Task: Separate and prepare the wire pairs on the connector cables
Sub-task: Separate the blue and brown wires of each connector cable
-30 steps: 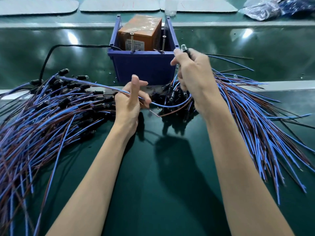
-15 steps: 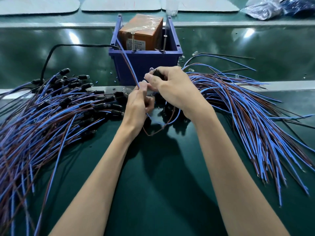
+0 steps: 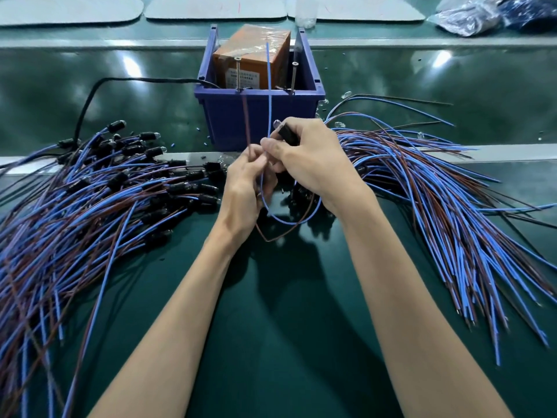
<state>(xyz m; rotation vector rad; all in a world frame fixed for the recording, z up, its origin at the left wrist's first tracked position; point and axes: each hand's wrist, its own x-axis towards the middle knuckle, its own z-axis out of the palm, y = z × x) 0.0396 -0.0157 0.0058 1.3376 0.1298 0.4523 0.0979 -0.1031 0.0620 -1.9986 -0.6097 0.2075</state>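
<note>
Both hands are up over the green mat, right in front of the 1 blue bin. The right hand pinches 1 black connector between thumb and curled fingers, its clear tip poking out toward the bin. From that connector 2 wires drop away, loop beneath the hands and climb back up into the left hand, whose fingertips close tightly on them. Out of that pinch the blue wire stands almost straight up, its tip reaching in front of the orange-brown box, and the brown wire rises just to its left, clearly apart from it. So that is 1 pair, split into 2 upright ends. The box sits inside the bin, and 2 metal pins stand at the bin's front rim, 1 on each side. There are 2 big heaps of blue-and-brown connector cables, too many to count: the left heap has its black connectors pointing toward the hands, while the right heap fans its wire ends out to the right. 1 black cord curves from the bin's left edge down into the left heap. At the far edge lie 3 grey pads, 1 clear cup and a plastic bag.
</note>
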